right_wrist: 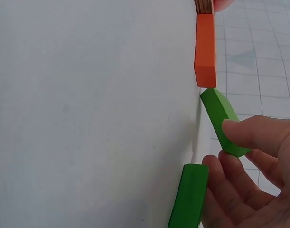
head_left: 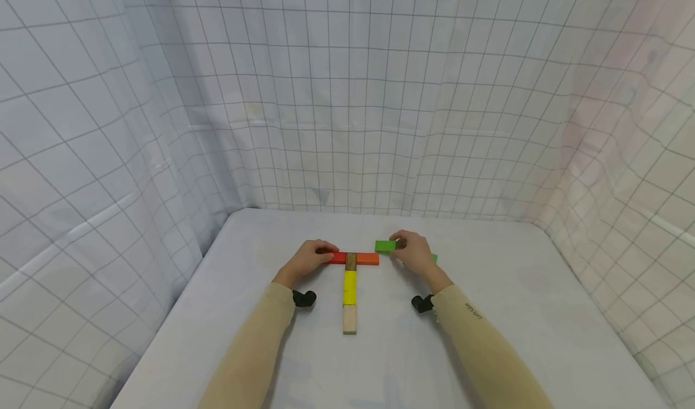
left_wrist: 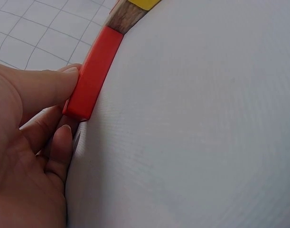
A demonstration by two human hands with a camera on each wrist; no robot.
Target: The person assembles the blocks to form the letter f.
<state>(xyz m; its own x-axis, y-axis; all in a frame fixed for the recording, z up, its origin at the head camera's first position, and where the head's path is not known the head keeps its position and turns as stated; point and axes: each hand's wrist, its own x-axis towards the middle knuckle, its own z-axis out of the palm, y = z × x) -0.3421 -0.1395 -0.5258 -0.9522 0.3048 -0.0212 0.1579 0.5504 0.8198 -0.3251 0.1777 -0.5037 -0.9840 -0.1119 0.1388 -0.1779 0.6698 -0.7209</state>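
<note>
My left hand point(head_left: 308, 258) holds the outer end of a red block point(head_left: 339, 257) on the table, thumb on one side and fingers behind it. The red block meets a dark brown wooden block point(head_left: 350, 262), and an orange block point(head_left: 368, 259) extends from its other side. Below the brown one run a yellow block point(head_left: 350, 287) and a pale wooden block point(head_left: 350, 319), making a T shape. My right hand point(head_left: 415, 253) pinches a green block point(right_wrist: 219, 114) between thumb and fingers, tilted, close by the orange block's end. A second green block point(right_wrist: 188, 195) lies beside that hand's lower fingers.
The blocks lie on a white-covered table point(head_left: 217, 336). White sheets with a dark grid, such as the back one point(head_left: 347, 125), hang behind and at both sides. A black wrist device point(head_left: 305, 298) sits at each cuff.
</note>
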